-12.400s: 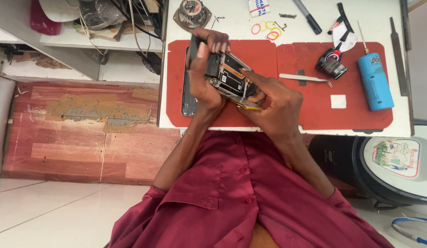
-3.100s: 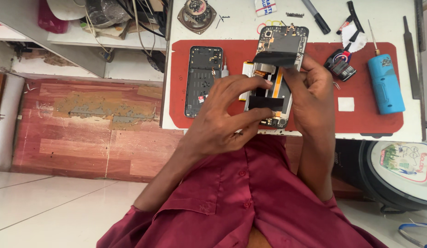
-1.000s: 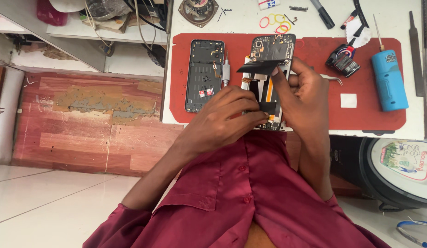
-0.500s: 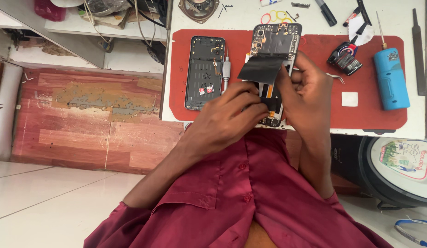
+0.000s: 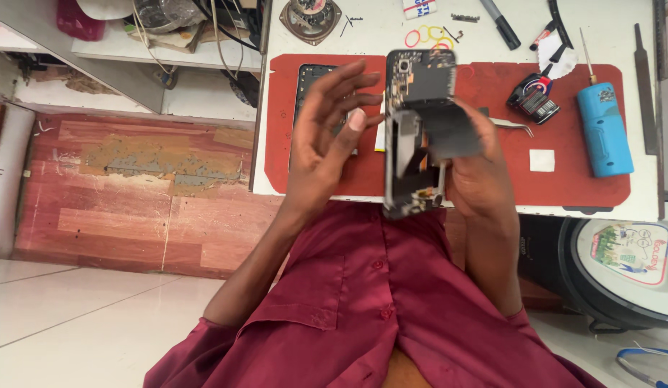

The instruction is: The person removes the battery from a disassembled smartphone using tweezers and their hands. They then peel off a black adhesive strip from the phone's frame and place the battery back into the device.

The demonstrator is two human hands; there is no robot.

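My right hand grips an opened black phone, raised above the red work mat and turned so its bare inner parts face me. A dark flat part sticks out from the phone's side over my fingers. My left hand hovers just left of the phone with its fingers spread and nothing in them. Behind that hand, a second opened phone body lies flat on the mat, mostly hidden.
On the white table lie a blue cylindrical tool, tweezers, a small black and red gadget, a white square pad, coloured rubber bands, a pen and a file. A round speaker part sits at the back.
The phone was lifted off the mat and tilted up in my right hand. My left hand let go of it and opened, moving up and left.
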